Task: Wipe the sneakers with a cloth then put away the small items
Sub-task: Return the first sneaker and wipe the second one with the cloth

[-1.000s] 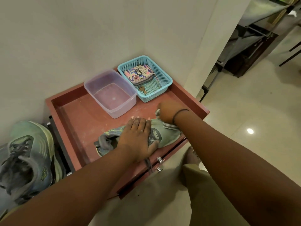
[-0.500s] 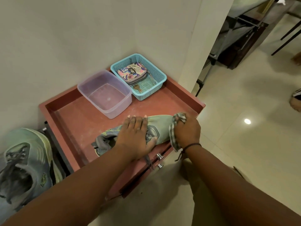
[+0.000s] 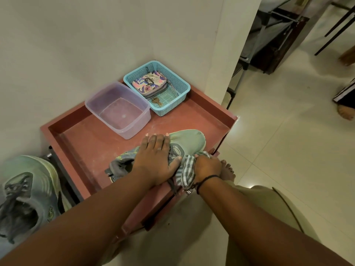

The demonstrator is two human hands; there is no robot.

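Observation:
A pale green sneaker (image 3: 187, 140) lies on its side at the front of the red cabinet top (image 3: 90, 139). My left hand (image 3: 155, 160) presses flat on its laces and middle, holding it down. My right hand (image 3: 208, 166) grips a grey-and-white striped cloth (image 3: 185, 173) against the sneaker's near side by the front edge. The second green sneaker (image 3: 25, 191) rests lower at the far left. A blue basket (image 3: 180, 81) at the back holds a floral wallet (image 3: 148, 84) and a key (image 3: 157, 101).
An empty clear plastic tub (image 3: 117, 110) stands beside the basket near the wall. A white wall corner rises right of the cabinet. Tiled floor spreads to the right, with dark furniture legs and another person's bare foot (image 3: 345, 112) at the far right.
My right hand with the cloth has slid from the sneaker's toe back along its near side toward me. My left hand has stayed pressed on the shoe.

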